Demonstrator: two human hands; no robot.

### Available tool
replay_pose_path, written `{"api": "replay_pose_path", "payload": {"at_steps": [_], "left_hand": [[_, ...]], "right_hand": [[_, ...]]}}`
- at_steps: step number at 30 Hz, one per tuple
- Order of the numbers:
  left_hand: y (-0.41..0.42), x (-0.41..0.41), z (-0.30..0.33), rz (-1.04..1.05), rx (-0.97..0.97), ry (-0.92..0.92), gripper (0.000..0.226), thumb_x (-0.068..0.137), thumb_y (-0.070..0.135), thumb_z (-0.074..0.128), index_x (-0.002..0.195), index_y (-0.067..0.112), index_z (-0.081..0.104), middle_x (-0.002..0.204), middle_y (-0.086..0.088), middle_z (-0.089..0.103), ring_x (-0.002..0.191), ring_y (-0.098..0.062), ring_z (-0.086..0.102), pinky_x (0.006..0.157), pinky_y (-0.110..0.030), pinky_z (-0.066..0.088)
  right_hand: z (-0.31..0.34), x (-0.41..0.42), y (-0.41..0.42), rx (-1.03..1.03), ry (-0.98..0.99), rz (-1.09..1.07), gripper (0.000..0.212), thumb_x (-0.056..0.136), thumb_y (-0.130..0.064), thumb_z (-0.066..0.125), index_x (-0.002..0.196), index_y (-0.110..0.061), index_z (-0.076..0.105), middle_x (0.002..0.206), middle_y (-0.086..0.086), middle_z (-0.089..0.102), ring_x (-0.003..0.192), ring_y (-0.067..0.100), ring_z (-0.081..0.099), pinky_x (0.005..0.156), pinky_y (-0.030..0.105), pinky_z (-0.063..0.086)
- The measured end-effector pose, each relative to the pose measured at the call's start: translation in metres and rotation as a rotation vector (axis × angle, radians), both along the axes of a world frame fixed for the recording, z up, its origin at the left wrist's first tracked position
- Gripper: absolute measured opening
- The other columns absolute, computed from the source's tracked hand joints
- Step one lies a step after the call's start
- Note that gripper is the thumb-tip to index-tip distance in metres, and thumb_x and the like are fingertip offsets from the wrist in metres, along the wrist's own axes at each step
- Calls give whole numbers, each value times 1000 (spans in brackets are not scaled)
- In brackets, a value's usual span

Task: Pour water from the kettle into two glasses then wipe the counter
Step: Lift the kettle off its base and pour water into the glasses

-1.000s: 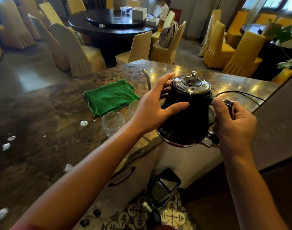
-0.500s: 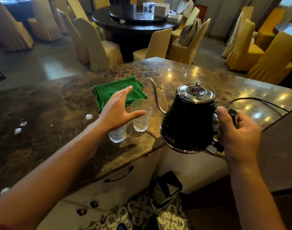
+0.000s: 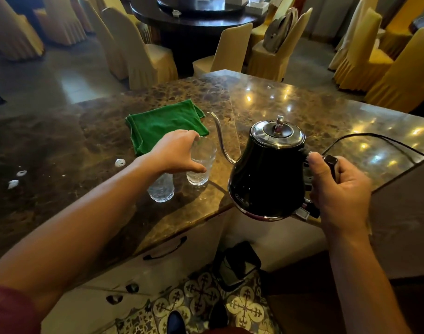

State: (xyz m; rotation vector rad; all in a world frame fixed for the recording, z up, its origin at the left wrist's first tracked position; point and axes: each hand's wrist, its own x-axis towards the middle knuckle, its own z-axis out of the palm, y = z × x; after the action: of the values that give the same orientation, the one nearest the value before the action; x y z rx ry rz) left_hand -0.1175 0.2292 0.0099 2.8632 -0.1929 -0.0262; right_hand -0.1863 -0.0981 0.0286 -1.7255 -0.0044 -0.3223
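My right hand (image 3: 338, 186) grips the handle of a black gooseneck kettle (image 3: 268, 174) and holds it upright in the air over the counter's near edge. Its thin spout (image 3: 219, 136) points left, toward the glasses. Two clear textured glasses stand side by side on the brown marble counter (image 3: 302, 112). My left hand (image 3: 179, 153) wraps around the upper part of the right glass (image 3: 201, 165). The left glass (image 3: 161, 189) is partly hidden under my wrist. A folded green cloth (image 3: 165, 124) lies just behind the glasses.
White blobs (image 3: 120, 162) dot the counter left of the glasses. A black power cord (image 3: 375, 138) runs across the counter on the right. Behind the counter stand yellow-covered chairs (image 3: 232, 51) and a dark round table (image 3: 194, 18). A black bin (image 3: 237, 263) sits on the patterned floor below.
My left hand left the kettle body, moved left over the glasses and closed on the right glass. The kettle stays lifted in my right hand, spout nearer the glasses.
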Motion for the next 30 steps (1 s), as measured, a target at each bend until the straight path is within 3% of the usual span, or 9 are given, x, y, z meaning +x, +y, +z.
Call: {"api": "replay_pose_path", "payload": {"at_steps": [8,11,13,15,19,21,25,28,30], "left_hand": [[-29,11,-1,-24,-140,50,90,66,50,91,137,7,54,121,-6,67,104,-19,61,90,-34,52],[-45,14,-1,-34,-200,95,89,69,44,92,139,7,53,123,-6,65,109,-20,61,93,-33,51],[-50,13,-5,-30,-250,106,89,70,42,93,140,6,52,123,-5,64,112,-22,62,96,-33,50],[-54,10,-9,-26,-296,110,90,70,40,93,142,7,50,123,-4,62,113,-20,61,95,-28,47],[-58,4,-22,-16,-391,102,95,70,35,94,147,11,46,123,0,59,116,-19,59,95,-23,42],[-59,-1,-29,9,-466,74,98,70,35,94,151,16,42,127,-2,60,117,-18,60,97,-25,44],[-65,-15,-52,98,-743,46,110,63,50,94,152,23,37,133,1,61,125,-15,61,110,-39,49],[-72,-21,-68,146,-882,12,110,56,64,88,146,22,43,133,0,63,126,-12,61,109,-45,51],[-73,-20,-71,160,-909,-17,105,56,64,87,143,19,46,131,-1,64,122,-11,63,108,-44,52]], "right_hand": [[2,-6,-10,16,-53,-56,83,82,-72,76,72,1,37,64,18,37,59,32,33,49,47,32],[1,-8,-20,-2,-59,-104,87,81,-74,76,73,3,38,65,35,35,55,41,32,48,56,35],[2,-9,-29,-12,-48,-120,93,79,-77,76,76,8,40,65,33,37,57,36,34,49,59,37],[3,-11,-37,-6,-46,-109,95,77,-79,76,78,11,43,64,22,41,60,30,38,52,51,39],[7,-14,-50,-55,-74,-87,89,79,-76,75,76,8,46,64,22,43,59,27,41,52,37,40],[7,-13,-54,-88,-84,-80,83,82,-71,75,75,7,48,63,20,44,59,26,41,49,31,40],[6,-13,-53,-127,-77,-67,83,85,-66,77,78,11,47,67,37,42,60,27,39,52,39,39],[8,-13,-51,-148,-62,-65,69,90,-53,78,72,4,45,61,16,39,57,24,37,49,35,35],[10,-12,-50,-180,-65,-68,68,88,-55,77,69,1,42,60,15,38,56,24,35,48,40,33]]}}
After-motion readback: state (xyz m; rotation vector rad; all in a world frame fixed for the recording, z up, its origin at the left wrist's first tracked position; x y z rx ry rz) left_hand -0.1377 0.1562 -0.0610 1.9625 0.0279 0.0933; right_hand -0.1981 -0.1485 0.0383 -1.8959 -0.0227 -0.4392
